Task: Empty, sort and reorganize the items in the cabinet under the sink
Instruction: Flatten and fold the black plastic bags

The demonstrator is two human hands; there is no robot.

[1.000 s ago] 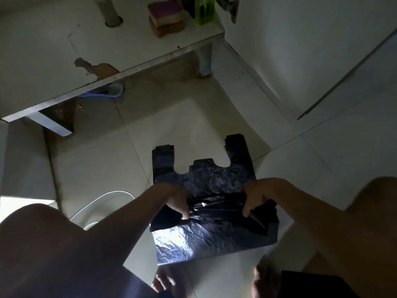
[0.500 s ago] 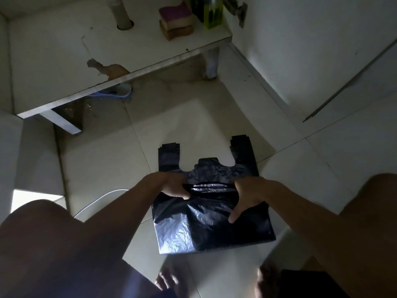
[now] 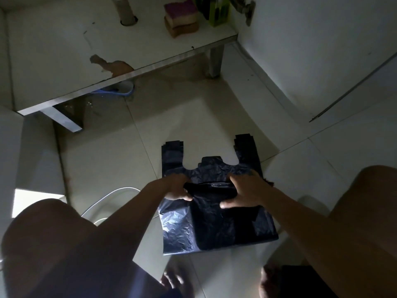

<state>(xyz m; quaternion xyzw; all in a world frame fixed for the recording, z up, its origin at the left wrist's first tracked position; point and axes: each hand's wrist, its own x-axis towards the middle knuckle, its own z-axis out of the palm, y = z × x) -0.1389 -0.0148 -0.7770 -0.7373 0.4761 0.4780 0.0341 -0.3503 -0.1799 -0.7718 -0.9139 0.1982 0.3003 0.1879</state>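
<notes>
Flat, crinkled black plastic bag (image 3: 214,229)

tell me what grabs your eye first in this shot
A flat black plastic bag on the pale floor tiles in the centre, with the left hand and right hand gripping a fold across its middle. Next, the stacked sponges at the back of the white cabinet floor, top of frame.

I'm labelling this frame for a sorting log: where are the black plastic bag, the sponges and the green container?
black plastic bag (image 3: 178,231), head view, its glossy lower left panel
sponges (image 3: 182,19), head view, the stack's near side
green container (image 3: 220,14), head view, its front face
</notes>
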